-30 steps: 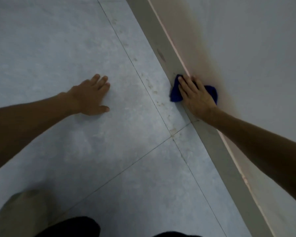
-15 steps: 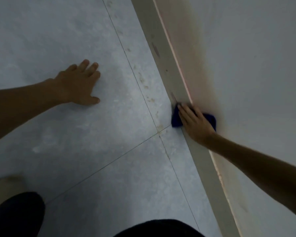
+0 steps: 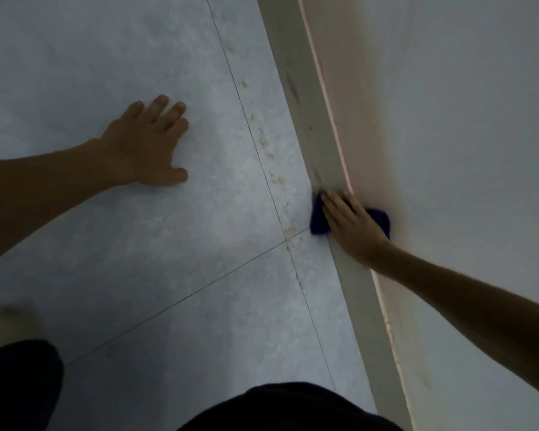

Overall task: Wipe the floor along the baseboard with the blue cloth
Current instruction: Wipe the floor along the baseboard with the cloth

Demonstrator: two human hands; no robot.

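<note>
Tiled floor (image 3: 137,275) beside baseboard (image 3: 296,57), right hand (image 3: 352,227) flat over blue cloth (image 3: 318,220)

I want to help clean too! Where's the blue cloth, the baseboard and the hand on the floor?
blue cloth (image 3: 318,222), head view, its uncovered left edge.
baseboard (image 3: 311,119), head view, its grey face beyond the cloth.
left hand (image 3: 143,147), head view, back of the hand.

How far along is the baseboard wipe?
Done: hard to tell; the nearer floor strip shows fewer spots. In hand: right hand presses the blue cloth where floor meets baseboard; left hand braces flat. Left: brown spots ahead.
</note>
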